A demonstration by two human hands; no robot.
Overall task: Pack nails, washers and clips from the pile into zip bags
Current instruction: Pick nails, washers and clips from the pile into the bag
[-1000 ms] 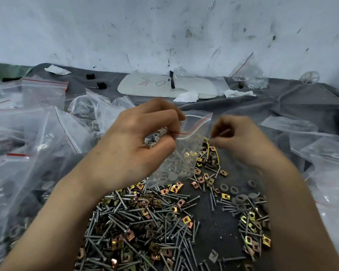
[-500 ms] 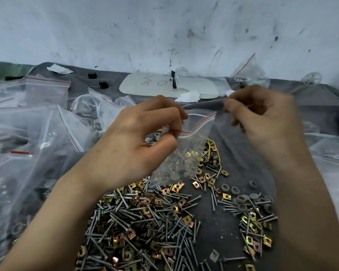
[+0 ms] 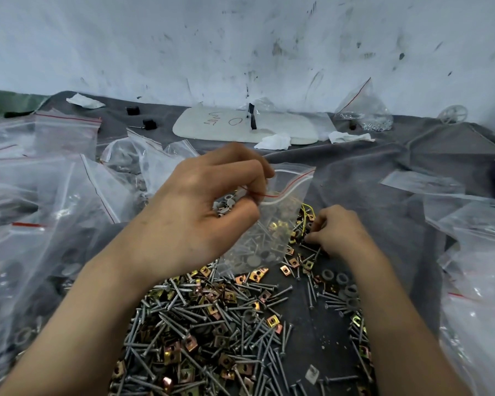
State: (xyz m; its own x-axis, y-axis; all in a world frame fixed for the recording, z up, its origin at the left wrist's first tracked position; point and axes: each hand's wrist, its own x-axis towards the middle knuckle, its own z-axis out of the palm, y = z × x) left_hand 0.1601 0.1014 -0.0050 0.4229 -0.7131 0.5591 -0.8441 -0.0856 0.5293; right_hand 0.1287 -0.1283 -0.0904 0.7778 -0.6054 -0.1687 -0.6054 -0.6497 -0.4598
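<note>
Two hands, grey cloth (image 3: 369, 172), scuffed wall (image 3: 240, 38), left (image 3: 195, 212) grips zip bag (image 3: 280, 221), right's (image 3: 337, 231) grasp unclear

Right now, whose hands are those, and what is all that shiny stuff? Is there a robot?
No robot here, just a person. The camera sits on their head and looks down, so you see their own two hands. The left hand pinches the top of a clear zip bag with nails already inside, and cups some small grey pieces. The right hand reaches into the loose parts beside the bag; whether it has picked anything up is hidden. On the grey cloth lie a pile of nails, gold clips and grey washers, and more bags lie at the left.
</note>
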